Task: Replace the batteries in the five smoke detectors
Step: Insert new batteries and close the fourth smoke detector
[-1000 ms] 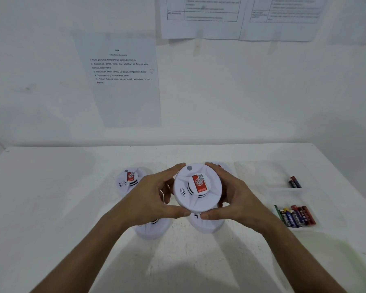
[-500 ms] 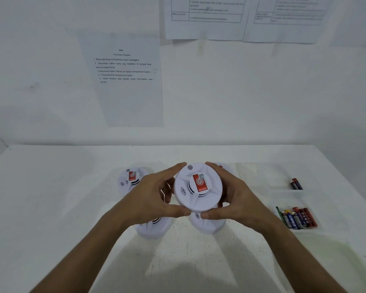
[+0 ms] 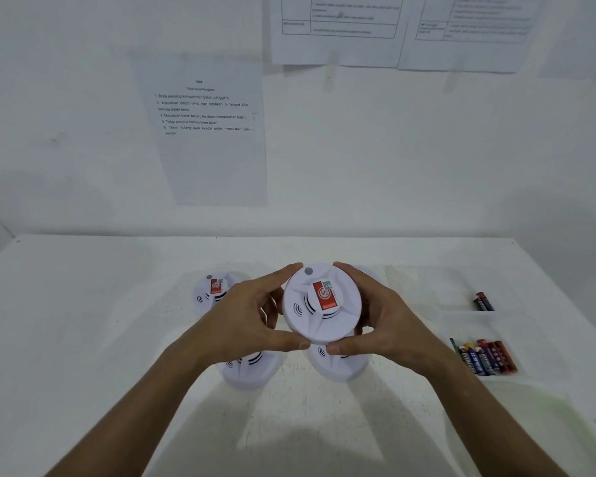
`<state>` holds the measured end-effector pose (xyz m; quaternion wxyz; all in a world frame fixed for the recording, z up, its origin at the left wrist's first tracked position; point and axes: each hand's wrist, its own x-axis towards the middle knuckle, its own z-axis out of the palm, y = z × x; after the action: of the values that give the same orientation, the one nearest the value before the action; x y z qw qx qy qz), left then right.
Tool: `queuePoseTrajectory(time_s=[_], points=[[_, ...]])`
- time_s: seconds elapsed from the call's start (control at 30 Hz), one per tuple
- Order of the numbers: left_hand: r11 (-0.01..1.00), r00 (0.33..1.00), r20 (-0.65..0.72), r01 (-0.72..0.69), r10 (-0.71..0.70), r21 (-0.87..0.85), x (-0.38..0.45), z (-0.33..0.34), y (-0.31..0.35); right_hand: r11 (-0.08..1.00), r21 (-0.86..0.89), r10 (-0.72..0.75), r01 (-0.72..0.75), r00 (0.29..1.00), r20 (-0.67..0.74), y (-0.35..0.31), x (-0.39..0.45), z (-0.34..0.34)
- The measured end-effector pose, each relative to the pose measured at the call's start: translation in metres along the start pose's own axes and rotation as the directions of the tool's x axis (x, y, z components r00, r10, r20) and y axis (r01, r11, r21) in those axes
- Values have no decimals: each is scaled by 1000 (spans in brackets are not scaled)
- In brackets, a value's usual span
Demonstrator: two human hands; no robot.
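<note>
I hold a round white smoke detector [image 3: 320, 304] with a red label above the table, face towards me. My left hand [image 3: 245, 318] grips its left rim, my right hand [image 3: 389, 321] its right rim. Below it on the white table [image 3: 83, 339] lie other white detectors: one at the back left [image 3: 210, 294], one under my left hand [image 3: 252, 370], one under the held unit [image 3: 338, 366]. Another edge peeks behind my right hand [image 3: 367, 270]. Several batteries [image 3: 484, 356] lie in a clear tray at the right, and two batteries [image 3: 483, 301] in the compartment behind.
The clear compartment tray [image 3: 461, 315] stands near the table's right edge. Printed instruction sheets [image 3: 207, 132] hang on the white wall behind the table.
Both hands and the held detector stay almost still; the view has shifted slightly.
</note>
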<state>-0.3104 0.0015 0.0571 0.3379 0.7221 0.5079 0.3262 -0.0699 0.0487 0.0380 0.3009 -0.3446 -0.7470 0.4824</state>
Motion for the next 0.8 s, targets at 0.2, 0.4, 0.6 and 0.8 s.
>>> queuePoseTrajectory(time_s=[0.2, 0.4, 0.6, 0.8], points=[[1000, 1000, 5, 10, -9, -14, 1, -2, -2, 1000, 0, 1, -1, 1000, 9, 0, 3, 0], [1000, 1000, 12, 11, -11, -15, 3, -3, -3, 1000, 25, 0, 0, 1000, 10, -2, 7, 2], [1000, 1000, 23, 1, -1, 8, 7, -8, -7, 1000, -9, 24, -24, 1000, -6, 0, 16, 3], [1000, 1000, 3, 12, -12, 23, 16, -11, -11, 999, -40, 19, -20, 999, -34, 7, 35, 7]])
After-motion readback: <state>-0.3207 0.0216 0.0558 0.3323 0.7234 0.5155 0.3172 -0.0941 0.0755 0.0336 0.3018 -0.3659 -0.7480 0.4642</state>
